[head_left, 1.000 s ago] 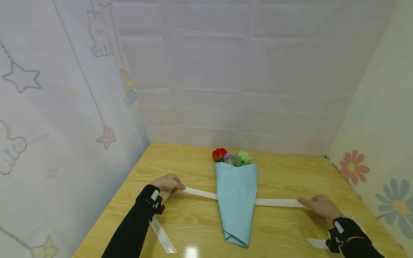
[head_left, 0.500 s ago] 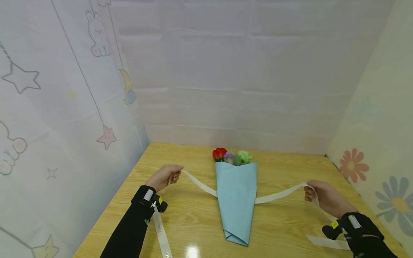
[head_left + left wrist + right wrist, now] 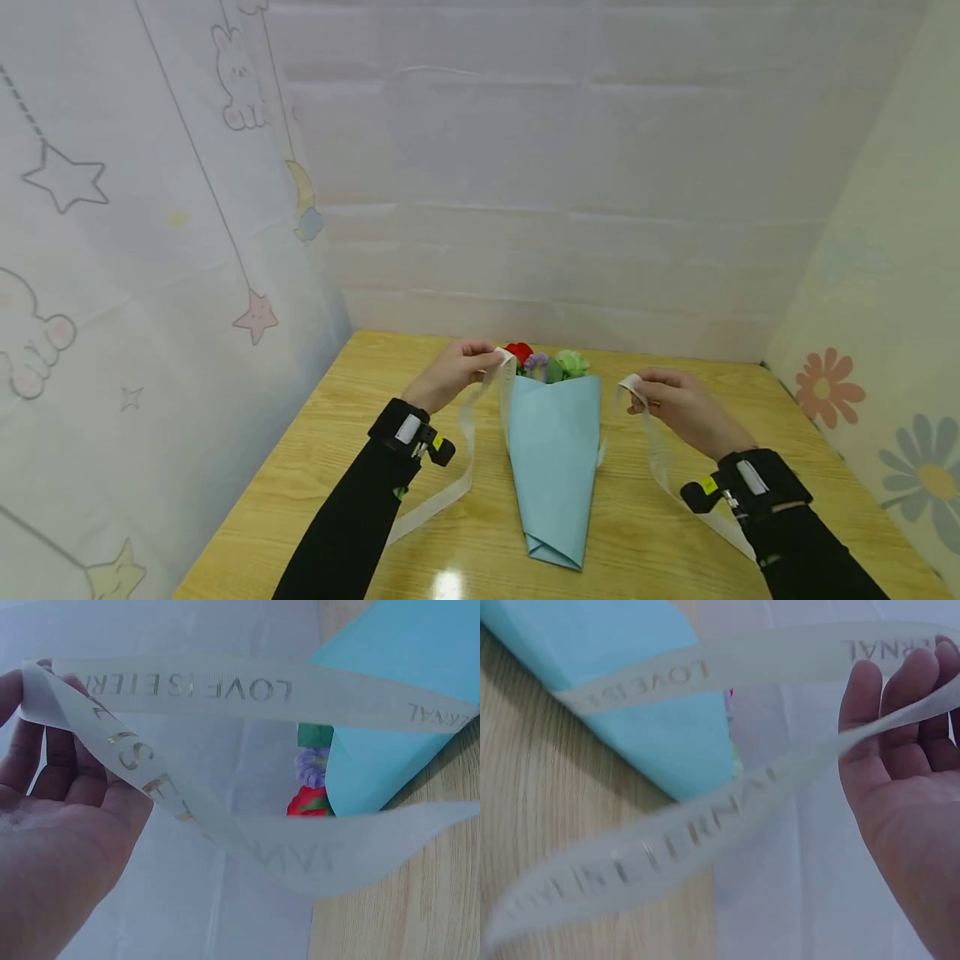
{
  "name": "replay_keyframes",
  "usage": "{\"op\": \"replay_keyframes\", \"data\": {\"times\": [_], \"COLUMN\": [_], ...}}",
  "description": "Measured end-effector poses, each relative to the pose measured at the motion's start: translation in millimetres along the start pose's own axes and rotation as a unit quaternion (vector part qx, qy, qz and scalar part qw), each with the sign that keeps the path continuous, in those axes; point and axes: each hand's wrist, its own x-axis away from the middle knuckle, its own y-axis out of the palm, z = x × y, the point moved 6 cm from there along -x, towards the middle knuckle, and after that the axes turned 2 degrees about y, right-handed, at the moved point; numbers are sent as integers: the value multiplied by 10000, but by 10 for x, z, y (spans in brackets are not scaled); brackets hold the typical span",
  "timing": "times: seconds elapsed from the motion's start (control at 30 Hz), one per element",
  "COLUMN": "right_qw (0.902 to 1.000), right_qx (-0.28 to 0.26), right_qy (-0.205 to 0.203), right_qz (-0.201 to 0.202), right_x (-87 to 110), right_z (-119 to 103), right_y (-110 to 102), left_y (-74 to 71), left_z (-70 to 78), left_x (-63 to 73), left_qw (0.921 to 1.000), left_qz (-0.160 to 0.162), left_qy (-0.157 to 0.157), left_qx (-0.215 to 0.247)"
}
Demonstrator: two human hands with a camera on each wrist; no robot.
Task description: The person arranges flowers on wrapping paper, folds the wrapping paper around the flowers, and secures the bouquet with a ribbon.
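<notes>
On the table lies a bouquet wrapped in light blue paper (image 3: 553, 467), with a red flower (image 3: 519, 352), a purple flower (image 3: 536, 363) and a pale green flower (image 3: 572, 363) at its top. A white ribbon (image 3: 187, 688) with gold lettering passes beneath the wrapping and rises on both sides. Over the bouquet's upper left, my left hand (image 3: 452, 373) pinches one length between thumb and fingers. My right hand (image 3: 688, 410), raised to the right of the paper, pinches the other length; its thumb is hidden in the right wrist view. Loose tails trail from both hands.
The light wood table (image 3: 360, 417) meets a pale cloth backdrop (image 3: 570, 250) behind the bouquet. Patterned cloth walls (image 3: 172, 292) stand at the left and right. Each wrist wears a black strap with a small camera (image 3: 442, 452).
Both hands have risen from near the table and moved inward toward the bouquet, lifting the ribbon with them. The ribbon's lengths now stand up beside the paper, and the tails have been drawn along.
</notes>
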Motion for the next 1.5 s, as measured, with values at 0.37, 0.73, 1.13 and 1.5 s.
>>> {"op": "replay_keyframes", "data": {"times": [0.37,0.73,1.13,1.5], "right_qw": [9976,9965,9748,9518], "right_qx": [-440,-427,1744,2392], "right_qy": [-467,-697,24,249], "right_qz": [241,151,1387,1902], "right_x": [-129,-212,-255,-323], "right_z": [-169,-246,-310,-276], "right_y": [120,293,319,302], "left_y": [128,83,284,553], "left_z": [-5,75,82,-3], "left_x": [20,9,-118,-98], "left_qw": [9985,9969,9958,9900], "left_qz": [-547,299,289,-9], "left_qy": [11,349,483,593], "left_qx": [-55,-637,-717,-1279]}}
